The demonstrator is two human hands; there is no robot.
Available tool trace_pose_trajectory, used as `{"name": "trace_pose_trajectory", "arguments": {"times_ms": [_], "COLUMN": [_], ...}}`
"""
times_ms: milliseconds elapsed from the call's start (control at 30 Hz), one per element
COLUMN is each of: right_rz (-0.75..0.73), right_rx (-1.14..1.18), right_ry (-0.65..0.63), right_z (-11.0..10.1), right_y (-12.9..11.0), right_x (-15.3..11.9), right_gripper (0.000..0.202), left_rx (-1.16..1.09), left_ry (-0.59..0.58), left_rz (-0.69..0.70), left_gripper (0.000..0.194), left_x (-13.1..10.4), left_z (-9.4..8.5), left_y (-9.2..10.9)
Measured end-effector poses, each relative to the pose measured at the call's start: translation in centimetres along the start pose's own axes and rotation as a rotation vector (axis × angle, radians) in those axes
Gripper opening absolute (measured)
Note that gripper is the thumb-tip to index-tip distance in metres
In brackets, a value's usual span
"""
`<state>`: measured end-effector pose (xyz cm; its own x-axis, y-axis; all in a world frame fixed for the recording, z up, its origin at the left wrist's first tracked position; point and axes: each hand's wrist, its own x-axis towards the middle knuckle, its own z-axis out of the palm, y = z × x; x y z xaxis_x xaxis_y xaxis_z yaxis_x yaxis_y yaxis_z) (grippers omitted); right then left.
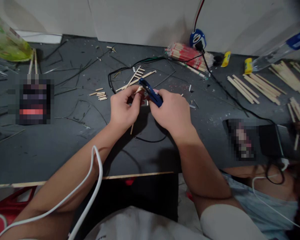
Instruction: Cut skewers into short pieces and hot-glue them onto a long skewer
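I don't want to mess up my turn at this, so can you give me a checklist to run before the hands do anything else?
1. Left hand has a wooden piece: ok, it's pinched there.
2. Right hand has the blue tool: ok, gripped.
3. Tool touching the wood: cannot tell, too crowded.
4. Short sticks within view: ok, beside the left hand.
5. White cable off the left forearm: not ok, it crosses over.

The person wears a pale, whitish-grey shirt (132,221) with a short, loose right sleeve (227,221) ending above the elbow. Small dark lettering (101,237), partly cut off, marks the front. The left hand (125,108) and right hand (172,108) are bare, as are both forearms (202,166). A smooth white cable (100,170) bends in a narrow loop across the left forearm.
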<state>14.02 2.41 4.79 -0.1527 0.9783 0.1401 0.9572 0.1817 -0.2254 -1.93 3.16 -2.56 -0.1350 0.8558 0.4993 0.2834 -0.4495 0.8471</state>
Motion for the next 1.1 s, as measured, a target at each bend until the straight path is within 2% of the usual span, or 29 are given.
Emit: {"name": "trace_pose_trajectory", "arguments": {"times_ms": [533,867,1100], "right_rz": [-0.009,-0.021,-0.038], "right_rx": [-0.014,-0.025,-0.002], "right_ry": [0.0,0.013,-0.012], "right_z": [0.1,0.2,0.0], "right_y": [0.1,-0.6,-0.3], "right_x": [0.0,-0.1,-0.2], "right_gripper": [0.038,0.039,0.04], "left_rx": [0.022,0.171,0.183], "left_ry": [0.004,-0.012,-0.019], "left_rz": [0.034,0.141,0.111], "left_gripper": [0.021,0.025,0.024], "left_x": [0.0,0.1,0.1], "left_z": [0.2,-1.0,-0.7], "left_y": [-0.2,1.2,0.7]}}
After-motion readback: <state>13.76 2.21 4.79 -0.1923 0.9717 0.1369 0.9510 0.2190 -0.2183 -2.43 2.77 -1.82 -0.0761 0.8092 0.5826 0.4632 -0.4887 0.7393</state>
